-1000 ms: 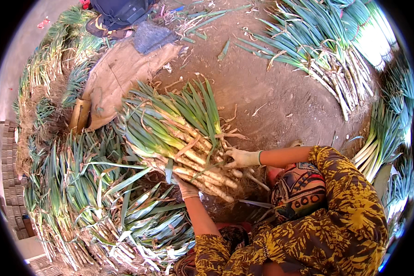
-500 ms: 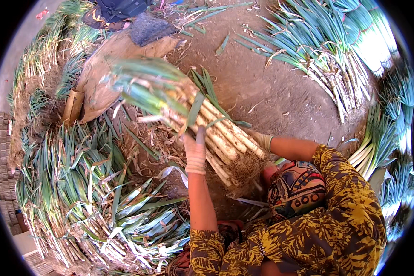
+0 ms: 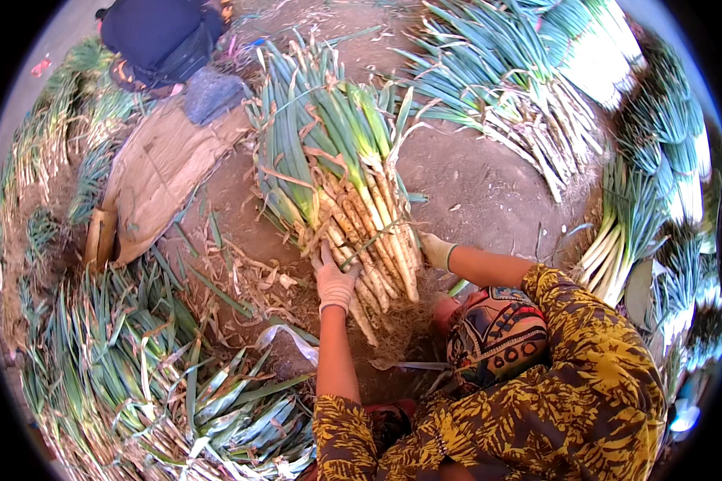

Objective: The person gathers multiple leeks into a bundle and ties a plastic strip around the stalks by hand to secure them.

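While both gloved hands steady it, a tied bundle of leeks [image 3: 341, 192] lies on bare brown ground [image 3: 489, 192] at the centre of the frame, its green tops fanning toward the upper edge and its pale, soil-streaked stalks and roots pointing down toward the person. The left hand [image 3: 334, 282], in a light work glove, presses against the lower left side of the stalks with its fingers curled around them just below a leaf tie that binds the bundle. The right hand [image 3: 436, 250], also gloved, rests against the lower right side of the same stalks; its fingers lie along the bundle, though how far they close around it cannot be told. Both forearms come up from the lower edge, the sleeves in a yellow and brown patterned cloth [image 3: 586, 385]. Loose leeks lie heaped in a pile [image 3: 160, 377] at the lower left, more are laid in rows [image 3: 529, 104] at the upper right, and another stack [image 3: 642, 216] curves down the right rim. A worn tan sack [image 3: 164, 172] lies flat at the upper left, with a dark blue bundle of cloth [image 3: 156, 36] just above it. Dry husks and trimmings [image 3: 249, 280] litter the ground left of the left hand.
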Motion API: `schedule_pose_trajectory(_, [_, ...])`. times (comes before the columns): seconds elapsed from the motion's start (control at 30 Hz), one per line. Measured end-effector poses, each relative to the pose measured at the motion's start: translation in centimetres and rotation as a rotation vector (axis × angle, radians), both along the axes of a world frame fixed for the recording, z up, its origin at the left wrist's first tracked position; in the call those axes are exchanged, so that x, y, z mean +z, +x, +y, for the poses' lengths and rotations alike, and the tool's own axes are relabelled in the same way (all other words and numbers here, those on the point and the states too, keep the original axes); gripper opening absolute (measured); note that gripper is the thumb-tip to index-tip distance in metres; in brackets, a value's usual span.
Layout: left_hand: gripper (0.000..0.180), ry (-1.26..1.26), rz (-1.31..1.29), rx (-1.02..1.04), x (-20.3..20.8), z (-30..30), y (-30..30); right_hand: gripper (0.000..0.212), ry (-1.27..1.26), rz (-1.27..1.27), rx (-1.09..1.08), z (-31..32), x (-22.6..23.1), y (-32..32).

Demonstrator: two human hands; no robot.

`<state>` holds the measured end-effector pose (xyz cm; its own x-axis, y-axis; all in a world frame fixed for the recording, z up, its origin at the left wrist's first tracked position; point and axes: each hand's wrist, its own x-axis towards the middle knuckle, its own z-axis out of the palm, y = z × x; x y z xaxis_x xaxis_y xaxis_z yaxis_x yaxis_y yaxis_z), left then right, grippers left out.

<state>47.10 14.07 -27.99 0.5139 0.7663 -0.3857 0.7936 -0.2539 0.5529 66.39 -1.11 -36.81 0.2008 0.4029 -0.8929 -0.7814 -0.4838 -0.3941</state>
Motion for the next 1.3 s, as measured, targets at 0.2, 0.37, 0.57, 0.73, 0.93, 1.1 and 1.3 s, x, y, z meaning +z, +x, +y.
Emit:
schedule_pose_trajectory(0.2, [0.070, 0.189, 0.133, -0.050, -0.9, -0.8, -0.4, 0.071, 0.025, -1.161, 1.356, -0.6, -1.2, 4.8])
schedule_pose_trajectory(0.37, [0.048, 0.239, -0.184, -0.160, -0.5, -1.9, 1.5, 0.050, -0.007, -0.548, 0.271, 2.0, 2.5, 5.9])
schedule_pose_trajectory(0.57, [0.039, 0.216, -0.146, -0.190, -1.2, -3.3, 5.5, 0.048, 0.304, -1.036, 0.962, 1.4, 5.1, 3.8])
schedule_pose_trajectory(0.73, [0.037, 0.041, -0.138, -0.046, -1.5, -2.0, 5.9, 0.027, 0.409, -0.369, 0.431, 1.0, 8.7, 3.6])
schedule_pose_trajectory(0.93, [0.025, -0.013, -0.152, -0.092, -3.9, 0.5, 5.2, 0.017, 0.692, 0.057, -0.189, 3.9, 13.7, 5.6])
schedule_pose_trajectory(1.1, [0.022, -0.044, -0.145, -0.078, -4.0, 0.3, 5.5, 0.020, 0.336, -0.710, 0.395, 3.0, 10.5, 9.9])
schedule_pose_trajectory(1.3, [0.021, -0.034, -0.145, -0.057, -3.8, -0.1, 5.9, 0.046, 0.071, -1.077, 0.978, 0.8, 5.5, 3.3])
